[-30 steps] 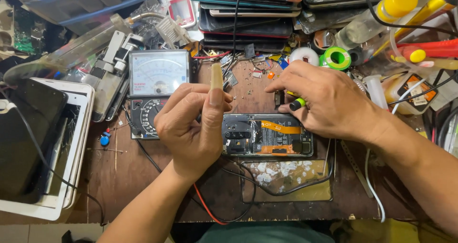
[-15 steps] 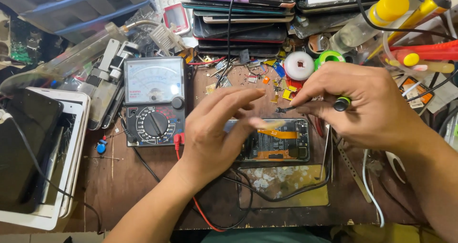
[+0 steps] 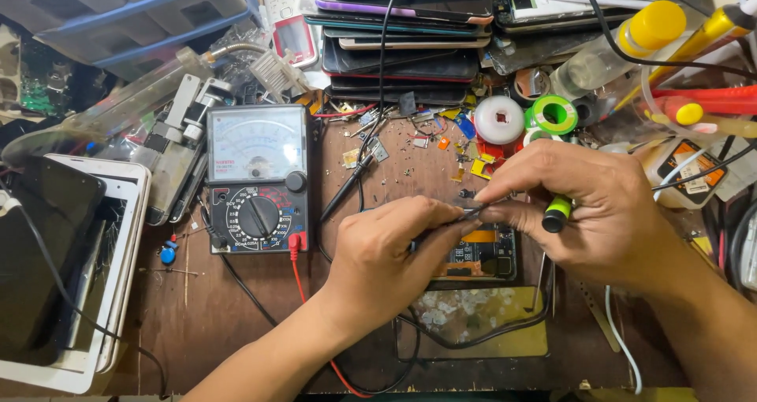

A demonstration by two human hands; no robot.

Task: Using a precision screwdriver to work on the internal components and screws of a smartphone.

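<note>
My right hand (image 3: 591,213) grips a small screwdriver with a green and black handle (image 3: 557,213), its thin metal tip pointing left. My left hand (image 3: 386,260) meets that tip, thumb and fingers pinched around it; whether something tiny sits between them I cannot tell. Both hands hover over an opened phone (image 3: 481,256) lying on the wooden bench, its circuit board and an orange flex strip partly showing between them.
An analog multimeter (image 3: 256,177) with red and black leads sits left of the hands. A white tablet (image 3: 71,276) lies at far left. Stacked phones (image 3: 410,39), tape rolls (image 3: 524,118), bottles and tools crowd the back and right. A yellow-edged mat (image 3: 481,323) lies in front.
My left hand dropped from holding a pale strip upright and came down over the phone, then closed onto the screwdriver tip. My right hand shifted slightly right, still holding the screwdriver.
</note>
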